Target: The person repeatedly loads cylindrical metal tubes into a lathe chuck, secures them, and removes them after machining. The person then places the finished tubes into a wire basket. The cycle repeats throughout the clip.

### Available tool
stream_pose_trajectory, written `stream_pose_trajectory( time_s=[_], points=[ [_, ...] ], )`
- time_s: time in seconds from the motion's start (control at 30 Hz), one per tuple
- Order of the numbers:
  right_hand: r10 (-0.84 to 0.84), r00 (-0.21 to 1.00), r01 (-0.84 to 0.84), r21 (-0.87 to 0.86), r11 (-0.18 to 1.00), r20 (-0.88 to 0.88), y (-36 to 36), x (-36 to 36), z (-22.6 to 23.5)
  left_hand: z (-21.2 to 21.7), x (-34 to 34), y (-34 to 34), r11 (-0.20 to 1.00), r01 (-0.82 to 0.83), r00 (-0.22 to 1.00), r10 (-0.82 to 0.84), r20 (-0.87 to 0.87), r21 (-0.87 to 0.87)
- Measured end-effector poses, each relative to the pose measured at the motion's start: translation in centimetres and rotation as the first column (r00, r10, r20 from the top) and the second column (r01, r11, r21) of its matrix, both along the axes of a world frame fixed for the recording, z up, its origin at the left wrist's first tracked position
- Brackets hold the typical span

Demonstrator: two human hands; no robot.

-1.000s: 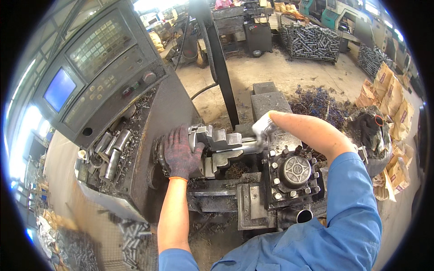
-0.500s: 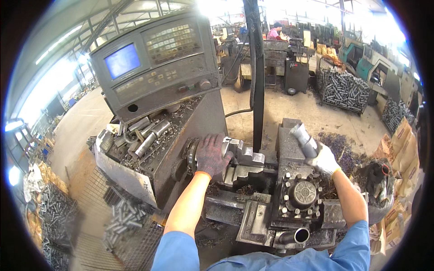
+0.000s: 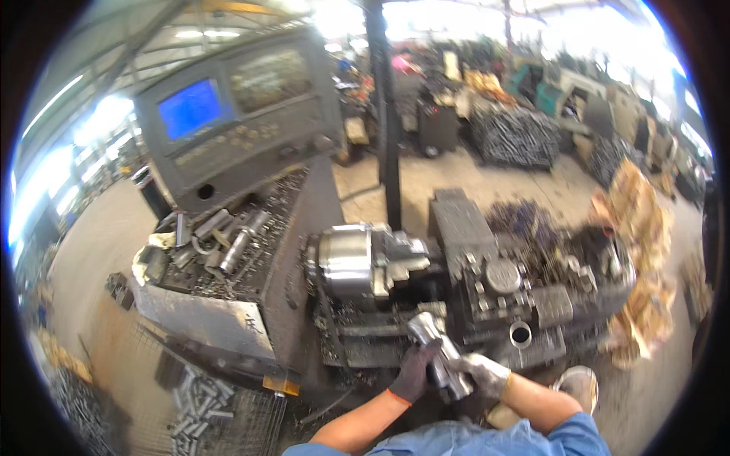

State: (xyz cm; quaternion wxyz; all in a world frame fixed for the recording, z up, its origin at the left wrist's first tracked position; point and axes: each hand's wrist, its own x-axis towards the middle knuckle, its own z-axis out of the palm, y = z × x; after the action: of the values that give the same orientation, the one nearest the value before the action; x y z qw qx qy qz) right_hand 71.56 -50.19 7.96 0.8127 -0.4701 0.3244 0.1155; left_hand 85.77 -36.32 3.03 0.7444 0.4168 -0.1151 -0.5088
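Note:
A shiny stepped metal shaft (image 3: 448,351) is held slantwise in both my hands in front of the lathe. My left hand (image 3: 414,374), in a dark glove, is closed round its left side. In a pale glove, my right hand (image 3: 484,373) grips the other side. Parts of the shaft are hidden under the fingers. Beyond it, the lathe's chuck (image 3: 346,261) has stepped jaws (image 3: 403,264), with no workpiece visible between them. The tool post (image 3: 502,276) stands to the right of the jaws.
A control panel (image 3: 251,114) with a blue screen rises at the left. Metal pieces and chips cover the ledge (image 3: 293,220) below it. Finished-looking tubes (image 3: 199,406) lie on mesh at lower left. A crate of metal parts (image 3: 517,137) and crumpled brown paper (image 3: 635,220) are at right.
My left hand has left the chuck and taken hold of the shaft. My right hand has brought the shaft down and toward me. The view has shifted and is blurred.

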Motion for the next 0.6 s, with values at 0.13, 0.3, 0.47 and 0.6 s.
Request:
stream_pose_trajectory(
  time_s=[0.13,0.3,0.47,0.6],
  points=[
    [0.331,0.885,-0.417,-0.242,0.876,-0.327,0.6,-2.3,-5.7,-3.6,-1.0,-0.2,0.961,-0.127,0.983,0.087,0.163,0.248],
    [0.345,0.840,-0.542,-0.638,0.546,-0.419,0.5,-4.1,-9.5,-4.5,-2.5,-0.5,0.990,-0.119,0.986,0.108,0.130,0.074],
    [0.373,0.882,-0.460,-0.704,0.542,-0.289,-5.7,-22.1,-7.9,-5.5,-2.0,1.7,0.989,-0.088,0.869,0.016,-0.494,-0.123],
    [-0.065,0.839,-0.060,-0.211,0.976,-0.541,-9.5,-37.6,-9.5,-4.3,-1.8,3.1,0.993,-0.114,0.942,0.099,-0.322,-0.031]
  ],
)
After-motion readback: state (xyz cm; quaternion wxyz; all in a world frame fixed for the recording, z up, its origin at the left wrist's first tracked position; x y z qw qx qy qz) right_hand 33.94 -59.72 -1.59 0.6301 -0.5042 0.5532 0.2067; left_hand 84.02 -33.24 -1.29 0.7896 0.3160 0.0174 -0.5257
